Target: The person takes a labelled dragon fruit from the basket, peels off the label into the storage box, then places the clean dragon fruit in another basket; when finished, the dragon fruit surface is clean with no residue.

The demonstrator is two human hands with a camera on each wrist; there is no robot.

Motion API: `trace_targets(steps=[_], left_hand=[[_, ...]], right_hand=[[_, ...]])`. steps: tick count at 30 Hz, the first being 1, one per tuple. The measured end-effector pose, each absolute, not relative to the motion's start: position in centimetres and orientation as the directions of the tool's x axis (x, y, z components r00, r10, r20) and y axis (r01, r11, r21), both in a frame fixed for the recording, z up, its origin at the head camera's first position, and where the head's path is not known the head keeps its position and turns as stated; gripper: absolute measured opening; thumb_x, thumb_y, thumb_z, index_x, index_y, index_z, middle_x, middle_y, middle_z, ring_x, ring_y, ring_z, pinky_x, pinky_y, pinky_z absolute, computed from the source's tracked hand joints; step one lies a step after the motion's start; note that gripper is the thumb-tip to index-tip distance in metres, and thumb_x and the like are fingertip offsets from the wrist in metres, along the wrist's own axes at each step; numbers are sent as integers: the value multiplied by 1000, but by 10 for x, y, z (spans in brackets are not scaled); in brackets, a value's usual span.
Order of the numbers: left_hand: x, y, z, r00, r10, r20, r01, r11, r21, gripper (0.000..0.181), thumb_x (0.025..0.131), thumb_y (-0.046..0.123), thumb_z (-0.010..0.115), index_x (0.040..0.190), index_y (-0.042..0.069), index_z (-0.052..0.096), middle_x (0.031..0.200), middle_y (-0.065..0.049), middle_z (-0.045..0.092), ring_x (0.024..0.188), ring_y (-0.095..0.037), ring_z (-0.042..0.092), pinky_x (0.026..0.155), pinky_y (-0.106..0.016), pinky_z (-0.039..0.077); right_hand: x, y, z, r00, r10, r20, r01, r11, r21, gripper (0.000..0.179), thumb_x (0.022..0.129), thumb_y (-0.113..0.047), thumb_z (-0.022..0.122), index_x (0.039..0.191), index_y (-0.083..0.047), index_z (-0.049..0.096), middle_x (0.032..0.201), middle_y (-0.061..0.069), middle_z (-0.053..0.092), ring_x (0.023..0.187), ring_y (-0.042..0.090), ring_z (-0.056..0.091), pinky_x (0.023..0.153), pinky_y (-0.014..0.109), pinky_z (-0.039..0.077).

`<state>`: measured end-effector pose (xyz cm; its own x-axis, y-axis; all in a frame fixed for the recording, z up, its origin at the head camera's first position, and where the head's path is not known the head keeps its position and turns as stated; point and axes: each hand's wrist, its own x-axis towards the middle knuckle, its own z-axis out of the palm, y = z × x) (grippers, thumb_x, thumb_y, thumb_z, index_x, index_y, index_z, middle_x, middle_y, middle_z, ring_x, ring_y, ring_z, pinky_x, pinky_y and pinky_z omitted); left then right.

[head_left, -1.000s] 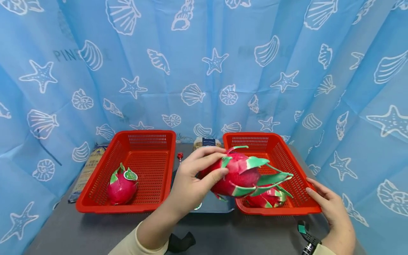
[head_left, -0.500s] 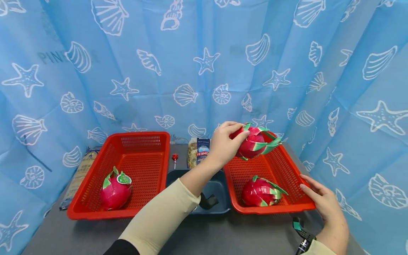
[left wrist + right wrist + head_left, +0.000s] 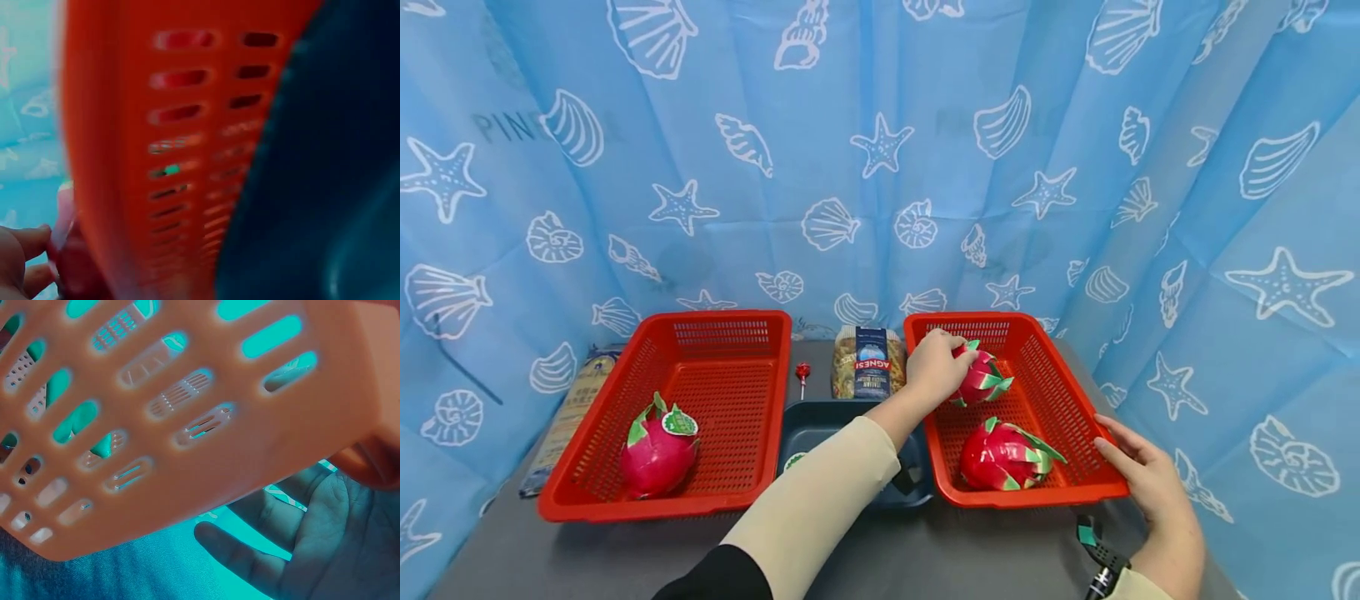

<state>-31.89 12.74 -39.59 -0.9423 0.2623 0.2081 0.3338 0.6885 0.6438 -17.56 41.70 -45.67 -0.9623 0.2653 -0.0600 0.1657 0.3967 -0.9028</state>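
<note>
My left hand (image 3: 935, 367) grips a dragon fruit (image 3: 979, 379) low inside the right red basket (image 3: 1067, 400), toward its back left. Part of that pink fruit (image 3: 78, 259) shows beside the fingers in the left wrist view, past the blurred basket wall. Nearer the front of the same basket lies a second dragon fruit (image 3: 1006, 457), green-tipped and on its side. My right hand (image 3: 1153, 483) rests fingertips on the basket's right rim. Below the slotted wall in the right wrist view, its fingers (image 3: 244, 556) extend loosely. A third dragon fruit (image 3: 658, 454), with a green sticker, sits in the left red basket (image 3: 778, 367).
Between the baskets stands a dark blue tray (image 3: 820, 412), partly under my left sleeve. Behind it are a pasta bag (image 3: 871, 364) and a red lollipop (image 3: 802, 372). A long package (image 3: 571, 417) lies left of the left basket. A shell-print curtain (image 3: 880, 192) hangs behind.
My left hand has carried the dragon fruit rightward and away from me, then lowered it into the right basket. The right hand has stayed at the rim. The head view has shifted slightly.
</note>
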Motion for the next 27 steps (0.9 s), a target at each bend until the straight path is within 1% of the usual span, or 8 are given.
trace_targets(steps=[2,7,9,13,15,18,22,27], left_hand=[[-319,126,-402,-941,282,185,334,701,630,40,99,39,69,132,18,72,121,0,66,110,-13,62,90,-29,55],[-316,125,-404,-933,328,147,345,698,628,36,94,39,74,124,18,77,98,5,71,81,-7,62,71,-23,56],[-314,125,-402,-930,342,134,351,720,598,32,93,41,75,116,19,80,88,6,71,72,-6,60,65,-22,54],[-310,126,-399,-915,383,125,393,778,490,30,92,46,74,109,21,82,86,8,65,71,-5,56,61,-22,51],[-309,125,-399,-913,389,120,397,786,475,31,92,47,74,110,21,81,88,8,64,73,-4,56,61,-22,51],[-307,122,-400,-918,378,118,384,777,499,37,92,47,74,117,20,78,95,6,65,78,-6,57,66,-22,52],[-306,117,-399,-918,371,141,385,746,544,48,93,48,73,131,18,72,111,3,67,91,-9,60,77,-25,56],[-301,105,-391,-902,364,232,425,655,625,49,95,43,71,136,16,67,125,-3,66,106,-15,64,86,-31,57]], right_hand=[[-175,416,-458,-962,266,-65,168,384,-908,66,101,-36,66,155,-5,43,103,-22,62,82,10,73,70,30,61],[-176,414,-459,-959,269,-86,182,358,-916,68,101,-37,66,156,-7,42,103,-21,61,82,11,73,70,30,61],[-176,414,-458,-959,270,-89,185,357,-915,68,101,-37,66,157,-7,41,102,-22,60,82,10,73,70,31,61],[-177,416,-457,-958,275,-77,178,365,-914,67,101,-36,65,157,-8,41,100,-24,59,81,9,72,69,30,61],[-177,416,-456,-959,274,-73,174,364,-915,66,101,-36,66,157,-9,42,99,-25,59,81,8,72,69,30,61],[-177,415,-457,-960,271,-70,167,356,-920,66,101,-36,66,156,-9,43,97,-26,60,80,9,73,70,29,61],[-178,414,-457,-959,273,-72,167,341,-925,65,100,-36,67,155,-10,45,97,-26,61,80,10,73,70,30,61],[-178,415,-456,-957,278,-80,178,349,-920,66,100,-37,67,156,-9,44,98,-25,62,80,10,73,70,29,61]])
